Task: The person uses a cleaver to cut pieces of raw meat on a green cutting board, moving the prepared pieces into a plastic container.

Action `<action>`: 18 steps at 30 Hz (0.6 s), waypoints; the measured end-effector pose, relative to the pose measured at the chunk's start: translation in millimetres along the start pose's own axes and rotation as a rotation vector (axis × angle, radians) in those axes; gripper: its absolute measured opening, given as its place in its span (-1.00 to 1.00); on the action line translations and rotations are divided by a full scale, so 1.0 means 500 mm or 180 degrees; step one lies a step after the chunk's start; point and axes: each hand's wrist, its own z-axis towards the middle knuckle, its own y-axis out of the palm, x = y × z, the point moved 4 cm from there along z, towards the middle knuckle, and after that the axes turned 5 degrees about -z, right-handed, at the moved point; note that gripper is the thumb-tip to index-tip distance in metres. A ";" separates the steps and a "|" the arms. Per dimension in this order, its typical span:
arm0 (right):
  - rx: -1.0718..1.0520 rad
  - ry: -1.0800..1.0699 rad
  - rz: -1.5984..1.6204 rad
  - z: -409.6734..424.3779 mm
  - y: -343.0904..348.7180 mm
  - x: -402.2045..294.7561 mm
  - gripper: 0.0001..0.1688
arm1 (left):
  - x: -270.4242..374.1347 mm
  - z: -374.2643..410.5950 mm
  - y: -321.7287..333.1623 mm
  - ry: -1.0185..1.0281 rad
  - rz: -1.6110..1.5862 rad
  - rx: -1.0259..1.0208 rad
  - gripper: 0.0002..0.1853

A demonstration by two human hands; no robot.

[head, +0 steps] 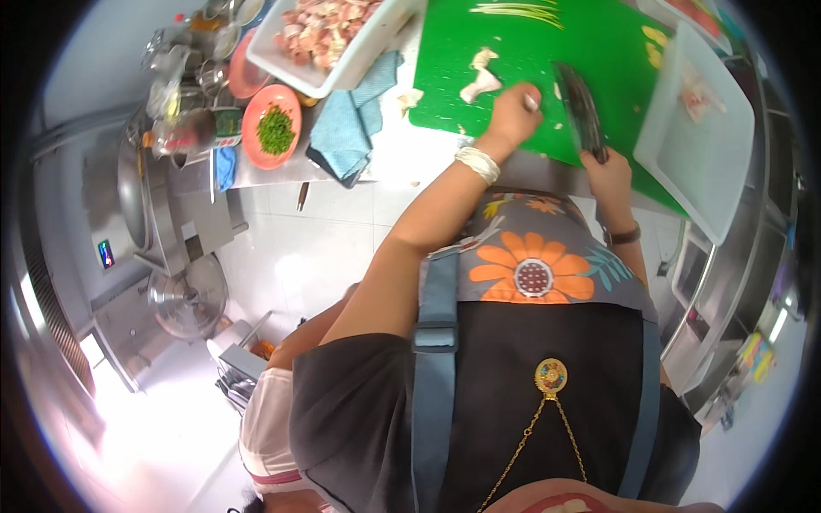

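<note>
A large green cutting board (603, 58) lies on the counter before me. My right hand (608, 173) is closed round the handle of a broad-bladed knife (577, 102), whose blade lies over the board and points away from me. My left hand (518, 115) is just left of the blade, over the board's near part, its fingers curled round a small pale piece that I cannot identify. Pale meat or skin pieces (482, 84) lie beyond that hand. Thin green-white stalks (519, 9) are at the board's far side, and yellow slices (653, 45) near its right edge.
A white tub of cut raw meat (327, 77) and a blue cloth (343, 128) are at left. Farther left is a pink plate of chopped greens (276, 128). A translucent tub (718, 154) overlaps the board's right side. Another person (269, 410) is behind me at left.
</note>
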 end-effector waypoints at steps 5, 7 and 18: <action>-0.0069 -0.0053 0.0054 0.001 0.005 -0.002 -0.63 | 0.175 0.052 -0.307 0.0383 -0.1617 0.0426 -0.85; -0.0055 -0.0090 0.0064 -0.005 0.004 -0.018 -0.65 | 0.213 0.058 -0.398 0.0560 -0.1892 0.1038 -0.82; -0.0266 -0.1270 -0.0402 0.055 0.056 -0.179 -0.70 | -0.012 -0.058 -0.170 0.0592 0.1133 0.1455 -0.47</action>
